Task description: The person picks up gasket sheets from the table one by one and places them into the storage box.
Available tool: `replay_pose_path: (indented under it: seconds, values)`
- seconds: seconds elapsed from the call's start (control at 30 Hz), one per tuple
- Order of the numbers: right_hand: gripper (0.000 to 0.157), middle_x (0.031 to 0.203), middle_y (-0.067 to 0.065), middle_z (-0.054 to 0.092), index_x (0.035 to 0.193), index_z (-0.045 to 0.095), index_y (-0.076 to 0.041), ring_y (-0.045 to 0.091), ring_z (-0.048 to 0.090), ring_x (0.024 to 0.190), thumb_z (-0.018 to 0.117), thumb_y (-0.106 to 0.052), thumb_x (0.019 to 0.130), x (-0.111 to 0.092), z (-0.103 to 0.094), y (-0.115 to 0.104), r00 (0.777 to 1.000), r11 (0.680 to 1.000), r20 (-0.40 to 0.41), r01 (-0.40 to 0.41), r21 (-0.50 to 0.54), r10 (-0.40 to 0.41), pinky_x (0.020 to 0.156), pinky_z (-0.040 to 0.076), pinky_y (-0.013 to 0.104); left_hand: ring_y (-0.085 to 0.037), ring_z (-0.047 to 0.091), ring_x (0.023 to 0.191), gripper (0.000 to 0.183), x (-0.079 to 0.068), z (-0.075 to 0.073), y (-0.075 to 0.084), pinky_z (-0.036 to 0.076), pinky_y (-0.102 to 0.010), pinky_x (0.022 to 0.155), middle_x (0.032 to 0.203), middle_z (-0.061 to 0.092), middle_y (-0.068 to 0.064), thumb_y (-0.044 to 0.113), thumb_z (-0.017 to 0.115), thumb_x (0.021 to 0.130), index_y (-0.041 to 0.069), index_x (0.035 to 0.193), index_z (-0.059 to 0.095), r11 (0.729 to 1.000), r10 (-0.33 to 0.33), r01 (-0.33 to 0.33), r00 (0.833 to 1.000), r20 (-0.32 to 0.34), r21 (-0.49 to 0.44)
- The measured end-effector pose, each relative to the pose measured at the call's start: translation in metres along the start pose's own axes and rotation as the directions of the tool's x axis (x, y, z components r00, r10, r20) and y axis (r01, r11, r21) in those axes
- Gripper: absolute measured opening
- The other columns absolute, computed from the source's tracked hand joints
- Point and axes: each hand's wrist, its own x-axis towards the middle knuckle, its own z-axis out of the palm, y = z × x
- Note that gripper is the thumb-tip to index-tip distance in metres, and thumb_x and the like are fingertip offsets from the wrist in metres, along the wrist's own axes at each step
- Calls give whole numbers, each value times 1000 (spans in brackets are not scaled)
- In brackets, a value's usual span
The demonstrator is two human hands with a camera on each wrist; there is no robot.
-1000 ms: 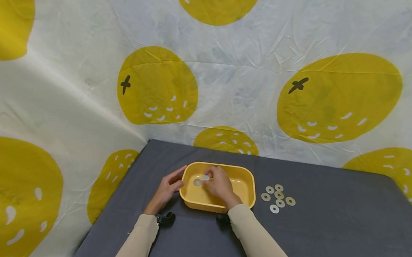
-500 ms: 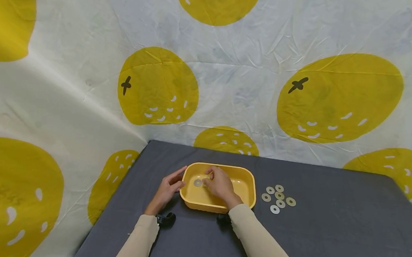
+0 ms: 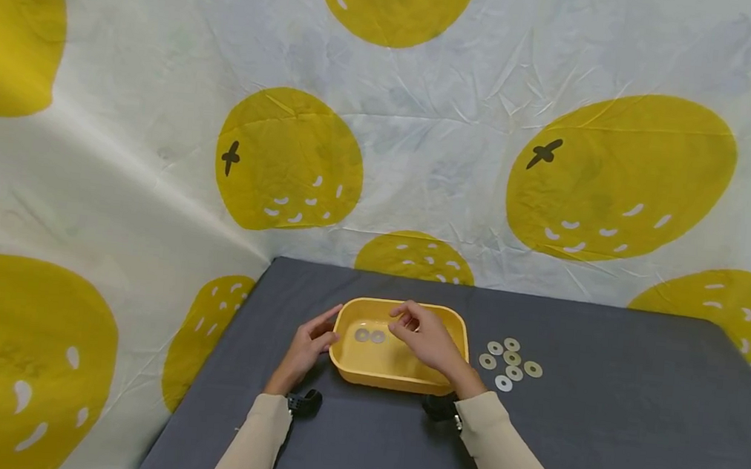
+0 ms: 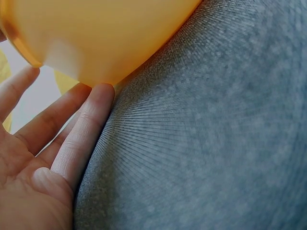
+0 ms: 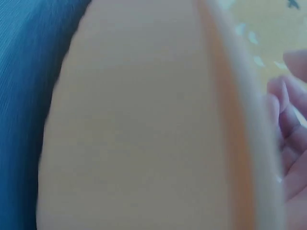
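Observation:
In the head view, a yellow rectangular tub (image 3: pixel 396 382) stands on the dark cloth, with two flat washers (image 3: pixel 377 337) side by side on its floor toward the left. My left hand (image 3: pixel 304 347) rests against the tub's left end. The left wrist view shows its fingers nearly straight, their tips touching the tub's outer wall (image 4: pixel 110 43). Over the tub's right half is my right hand (image 3: pixel 425 338), fingers loosely bent, with nothing seen between them. In the right wrist view the tub's wall (image 5: pixel 139 120) fills most of the frame and hides part of that hand.
Several more washers (image 3: pixel 511 358), silvery and brassy, lie in a loose group on the dark tablecloth (image 3: pixel 615 412) right of the tub. A white curtain (image 3: pixel 423 149) printed with big yellow fruit hangs behind and to the left.
My right hand has let go of a washer, which now lies beside the other one in the tub. That hand has drawn back up and to the right. The left hand stays put.

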Motion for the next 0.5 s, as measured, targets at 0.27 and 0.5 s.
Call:
replay_pose_path:
  seconds: [0.27, 0.5]
  values:
    - [22, 95, 8, 66, 117, 68, -7, 16, 59, 78, 67, -22, 100, -31, -81, 31, 995, 995, -93, -42, -94, 33, 66, 50, 27, -32, 65, 118, 59, 2, 1, 0, 59, -31, 86, 137, 65, -17, 13, 63, 97, 26, 153, 51, 1000, 12, -12, 1000, 7, -10]
    - [27, 97, 10, 67, 116, 66, -4, 17, 59, 80, 65, -26, 101, -64, -147, 67, 979, 934, -129, -190, -303, 157, 66, 49, 29, -32, 66, 115, 59, 0, -1, -1, 59, -30, 83, 134, 67, -15, 12, 64, 97, 28, 152, 51, 1000, -5, 5, 1000, 8, -9]
